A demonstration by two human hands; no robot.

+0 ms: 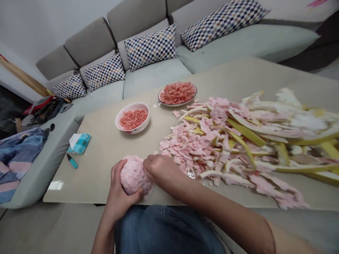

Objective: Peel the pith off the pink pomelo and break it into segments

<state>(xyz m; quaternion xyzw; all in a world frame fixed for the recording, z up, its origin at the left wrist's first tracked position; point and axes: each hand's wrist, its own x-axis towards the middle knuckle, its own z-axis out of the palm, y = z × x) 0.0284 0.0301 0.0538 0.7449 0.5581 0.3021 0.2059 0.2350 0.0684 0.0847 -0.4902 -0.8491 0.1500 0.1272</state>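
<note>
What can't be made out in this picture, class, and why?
All in the head view:
Right hand: its fingertips, hidden by its own curled fingers.
Pink ball: its underside, hidden by the ball itself and the left hand.
Peel pile: its far end, cut off by the right edge.
White bowl: its inside bottom, covered by red pieces.

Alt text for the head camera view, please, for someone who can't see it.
The left hand steadies a peeled pink fruit at the table's near edge while the right hand grips its side. Beyond are a bowl and a plate of red pulp; peel scraps cover the right side.
</note>
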